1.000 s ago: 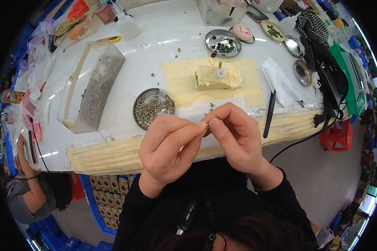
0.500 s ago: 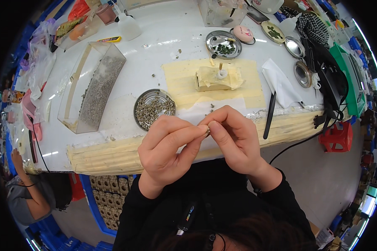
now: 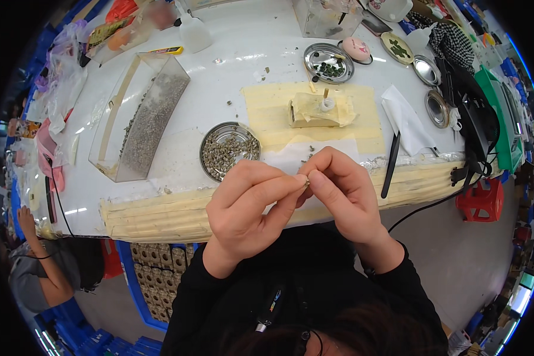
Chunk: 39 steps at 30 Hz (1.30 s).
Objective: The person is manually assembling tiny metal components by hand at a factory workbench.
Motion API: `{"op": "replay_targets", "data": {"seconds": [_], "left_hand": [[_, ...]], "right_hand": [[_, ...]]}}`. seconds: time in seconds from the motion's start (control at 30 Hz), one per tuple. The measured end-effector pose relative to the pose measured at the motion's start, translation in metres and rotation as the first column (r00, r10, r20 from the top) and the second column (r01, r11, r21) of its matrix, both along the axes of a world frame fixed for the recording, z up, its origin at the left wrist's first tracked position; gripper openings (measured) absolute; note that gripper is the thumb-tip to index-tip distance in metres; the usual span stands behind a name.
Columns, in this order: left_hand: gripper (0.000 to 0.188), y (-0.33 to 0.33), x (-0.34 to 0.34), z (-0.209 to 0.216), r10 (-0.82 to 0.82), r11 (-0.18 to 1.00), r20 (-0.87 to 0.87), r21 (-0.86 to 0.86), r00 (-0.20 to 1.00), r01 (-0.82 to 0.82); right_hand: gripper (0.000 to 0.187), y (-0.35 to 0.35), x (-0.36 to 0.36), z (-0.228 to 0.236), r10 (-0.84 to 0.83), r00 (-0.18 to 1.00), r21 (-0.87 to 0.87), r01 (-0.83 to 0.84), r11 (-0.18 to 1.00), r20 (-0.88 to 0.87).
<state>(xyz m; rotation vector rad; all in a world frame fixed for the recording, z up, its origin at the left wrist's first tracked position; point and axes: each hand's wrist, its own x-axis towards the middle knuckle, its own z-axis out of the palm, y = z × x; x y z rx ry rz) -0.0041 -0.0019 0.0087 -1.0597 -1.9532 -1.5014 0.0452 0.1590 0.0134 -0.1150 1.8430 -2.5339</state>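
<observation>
My left hand (image 3: 252, 204) and my right hand (image 3: 350, 196) meet tip to tip above the table's front edge. Both are closed, pinching one tiny metallic part (image 3: 307, 183) between thumbs and forefingers; most of it is hidden by the fingertips. Just beyond my left hand lies a round metal dish (image 3: 205, 160) holding many small grey-brown metal pieces. A few loose pieces (image 3: 310, 150) rest on white paper past my fingertips. Farther off, a block wrapped in yellowish tape (image 3: 314, 114) carries a white ring-like fitting with an upright peg.
Left stands a clear box (image 3: 108, 145) with many tiny grey parts. At the back are a dish of dark green pieces (image 3: 339, 77) and a white squeeze bottle (image 3: 194, 35). A black tweezer-like tool (image 3: 390, 169) and white cloth (image 3: 404, 124) lie right. Another person's arm (image 3: 44, 261) shows far left.
The whole view has shifted slightly, so the table's things sit farther right in the picture. My hands keep the same pinch with barely altered fingers.
</observation>
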Motion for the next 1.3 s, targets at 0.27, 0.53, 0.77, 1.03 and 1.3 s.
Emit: {"op": "replay_targets", "data": {"seconds": [0.27,0.53,0.77,1.03,1.3], "left_hand": [[0.028,0.003,0.001,-0.003,0.116,0.99,-0.107,-0.067,0.988,-0.123],[0.029,-0.002,-0.001,0.0,-0.071,0.997,0.109,0.051,0.991,0.066],[0.027,0.005,0.001,-0.006,0.126,0.99,-0.1,-0.046,0.987,-0.131],[0.027,-0.002,-0.001,0.0,-0.084,0.995,0.15,0.066,0.985,0.074],[0.025,0.005,0.0,-0.003,0.084,0.996,-0.014,-0.018,0.996,-0.084]], "right_hand": [[0.01,0.001,-0.007,-0.004,-0.024,0.745,0.595,0.552,0.584,-0.667],[0.004,-0.004,0.002,0.004,-0.054,0.997,-0.057,0.057,0.997,0.051],[0.005,-0.004,-0.012,-0.007,-0.058,0.661,0.532,0.65,0.543,-0.748],[0.012,0.002,-0.001,-0.001,0.06,0.998,-0.03,-0.061,0.998,-0.017],[0.009,-0.002,-0.008,-0.007,-0.114,0.768,0.535,0.536,0.653,-0.63]]}}
